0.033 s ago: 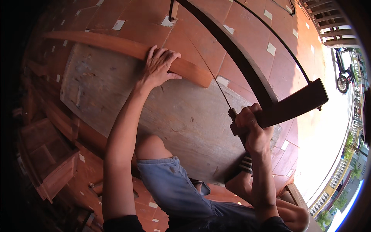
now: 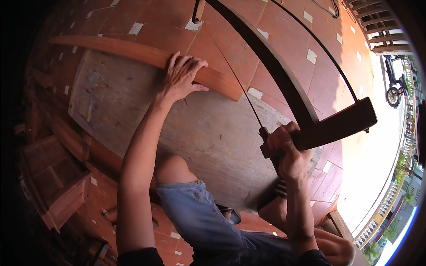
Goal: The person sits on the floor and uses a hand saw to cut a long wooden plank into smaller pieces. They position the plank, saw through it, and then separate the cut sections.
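A long reddish-brown wooden plank point(image 2: 111, 46) lies along the far edge of a worn low wooden bench point(image 2: 208, 133). Over the plank, near its right end, my left hand point(image 2: 185, 76) is clamped, fingers across the top and thumb on the near side. My right hand point(image 2: 288, 153) is closed around the lower end of a wooden frame saw point(image 2: 284, 77) with a dark curved frame. Its thin blade slants past the plank's right end; whether it touches the wood I cannot tell. The saw's far end runs out of view at the top.
Reddish floor tiles point(image 2: 284, 57) with pale inserts surround the bench. A brown wooden furniture piece point(image 2: 57, 177) stands at lower left. My bent knee point(image 2: 175, 168) presses near the bench's near side. A motorbike point(image 2: 393, 95) is outside at far right, below a slatted wooden piece point(image 2: 386, 22).
My right hand and the saw have shifted slightly toward me and to the left. My left hand and the plank stay where they were.
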A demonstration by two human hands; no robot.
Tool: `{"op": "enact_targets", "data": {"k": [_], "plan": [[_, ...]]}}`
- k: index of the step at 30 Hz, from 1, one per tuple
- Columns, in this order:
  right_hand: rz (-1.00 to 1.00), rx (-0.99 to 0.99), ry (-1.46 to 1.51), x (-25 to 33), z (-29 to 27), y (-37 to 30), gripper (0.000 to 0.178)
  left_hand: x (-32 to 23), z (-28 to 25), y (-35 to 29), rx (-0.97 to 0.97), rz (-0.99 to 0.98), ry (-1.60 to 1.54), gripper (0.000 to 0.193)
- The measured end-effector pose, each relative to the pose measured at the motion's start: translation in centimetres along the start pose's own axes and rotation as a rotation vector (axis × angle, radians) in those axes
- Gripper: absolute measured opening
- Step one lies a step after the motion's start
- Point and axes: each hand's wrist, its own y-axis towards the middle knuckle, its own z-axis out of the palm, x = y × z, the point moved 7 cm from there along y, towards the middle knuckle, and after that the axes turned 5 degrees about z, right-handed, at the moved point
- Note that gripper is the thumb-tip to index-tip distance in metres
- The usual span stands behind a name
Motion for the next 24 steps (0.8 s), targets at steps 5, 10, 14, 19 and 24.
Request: {"op": "enact_targets", "data": {"k": [5,10,14,19,24], "plan": [[-0.008,0.000,0.160,-3.2,1.1,-1.6,0.031,-0.2,-0.3,0.1,-0.061,0.008,0.082,0.076],[-0.002,-0.022,0.188,-4.7,1.7,-2.0,0.034,0.6,-0.1,0.5,-0.076,0.008,0.073,0.075],[-0.040,0.058,0.212,-5.1,1.9,-2.0,0.032,0.9,0.3,0.2,-0.075,-0.025,0.058,0.072],[-0.025,0.001,0.147,-4.8,2.0,-2.3,0.037,0.7,0.2,0.0,-0.060,-0.027,0.052,0.074],[-0.040,0.030,0.159,-4.8,2.3,-2.5,0.038,0.9,0.2,-0.2,-0.074,-0.041,0.037,0.074]]}}
